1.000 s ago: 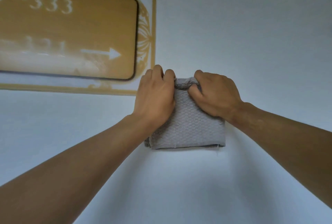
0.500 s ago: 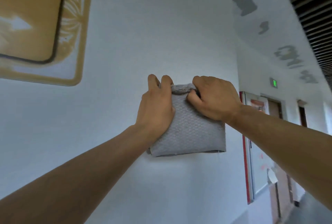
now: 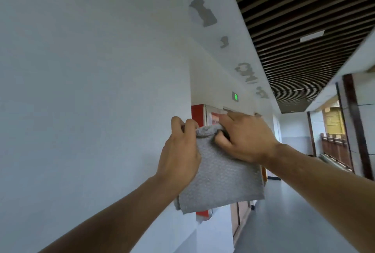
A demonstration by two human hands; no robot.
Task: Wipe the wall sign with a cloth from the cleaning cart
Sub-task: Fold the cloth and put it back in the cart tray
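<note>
I see both hands gripping the folded grey cloth [image 3: 221,181] by its top edge — left hand [image 3: 179,151], right hand [image 3: 246,137] — fingers curled round it, held up beside the white wall [image 3: 91,90].

Stood in a corridor with a pale white wall [image 3: 85,82] at left bearing grey patches [image 3: 203,14], a green-lit exit sign [image 3: 235,96], a red cabinet [image 3: 197,115], a dark slatted ceiling [image 3: 300,19], a grey floor [image 3: 288,218] and a wooden railing [image 3: 334,149] far right.
</note>
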